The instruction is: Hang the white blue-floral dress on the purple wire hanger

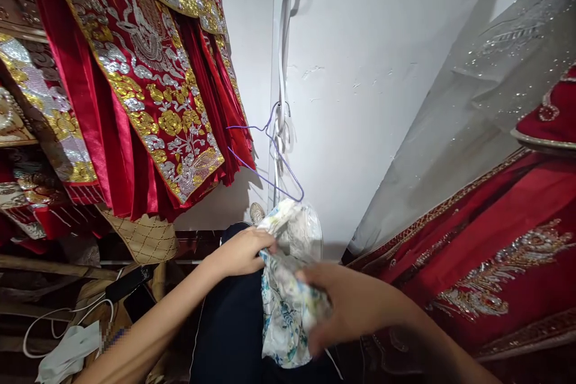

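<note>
Both of my hands hold a crumpled white cloth with a blue and green floral print above my lap. My left hand pinches its upper left edge. My right hand, blurred and close to the camera, grips the cloth's right side from the front. A clear plastic wrapping shows behind the top of the cloth. My dark trousers lie under the cloth.
Red garments with gold and silver embroidery hang at the upper left. Another red embroidered garment and a sheer sequined fabric fill the right. A purple wire hanger hangs on the white wall. A white cable and a quilted bag lie lower left.
</note>
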Available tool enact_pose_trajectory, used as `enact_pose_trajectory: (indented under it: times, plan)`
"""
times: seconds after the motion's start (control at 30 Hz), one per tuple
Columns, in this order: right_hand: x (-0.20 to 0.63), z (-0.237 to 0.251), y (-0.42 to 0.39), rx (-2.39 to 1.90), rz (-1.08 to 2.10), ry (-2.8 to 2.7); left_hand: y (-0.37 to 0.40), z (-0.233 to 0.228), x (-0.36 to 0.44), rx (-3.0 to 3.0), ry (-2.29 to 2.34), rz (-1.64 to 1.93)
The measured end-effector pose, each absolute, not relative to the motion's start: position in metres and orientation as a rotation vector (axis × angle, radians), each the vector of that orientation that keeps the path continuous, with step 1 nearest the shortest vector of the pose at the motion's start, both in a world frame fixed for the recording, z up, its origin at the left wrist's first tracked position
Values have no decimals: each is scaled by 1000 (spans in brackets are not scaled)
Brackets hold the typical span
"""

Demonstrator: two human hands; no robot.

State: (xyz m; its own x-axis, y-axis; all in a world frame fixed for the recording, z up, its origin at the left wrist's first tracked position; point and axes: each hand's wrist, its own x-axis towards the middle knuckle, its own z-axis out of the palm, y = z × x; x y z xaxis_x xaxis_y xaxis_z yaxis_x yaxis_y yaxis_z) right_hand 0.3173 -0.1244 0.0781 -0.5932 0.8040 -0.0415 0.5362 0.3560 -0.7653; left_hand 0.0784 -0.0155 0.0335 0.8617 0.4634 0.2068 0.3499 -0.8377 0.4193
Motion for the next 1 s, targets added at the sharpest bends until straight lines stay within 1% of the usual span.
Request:
enact_pose_trajectory:
  times: [0.1,0.2,0.23,0.3,0.37,0.47,0.57,0.63,0.7,0.8,1.0]
  plan:
    - [304,76,-132,-1225,1073,-2451,-17,3,88,2687,525,340]
    - [303,76,-123,-1322,1114,-2338,-14,-18,89,2701,545,299]
    - [306,77,-116,-1359,1080,-2264,-11,-20,88,2701,594,301]
    - [317,79,-97,-1466,903,-2106,-2,-19,80,2686,744,325]
    - [328,80,-72,-1572,634,-1959,12,-11,69,2656,906,339]
    - [340,77,-28,-1576,284,-1808,34,1,51,2601,1161,221]
    - [344,67,16,-1522,130,-1841,54,4,35,2530,1379,67]
    - [346,58,40,-1577,63,-1906,67,1,26,2496,1491,50]
    - [352,50,57,-1629,-13,-1935,79,0,21,2477,1603,94]
    - [367,47,65,-1600,-84,-1907,96,7,20,2480,1709,256]
    - [388,73,51,-1574,-184,-1816,105,40,31,2483,1814,642]
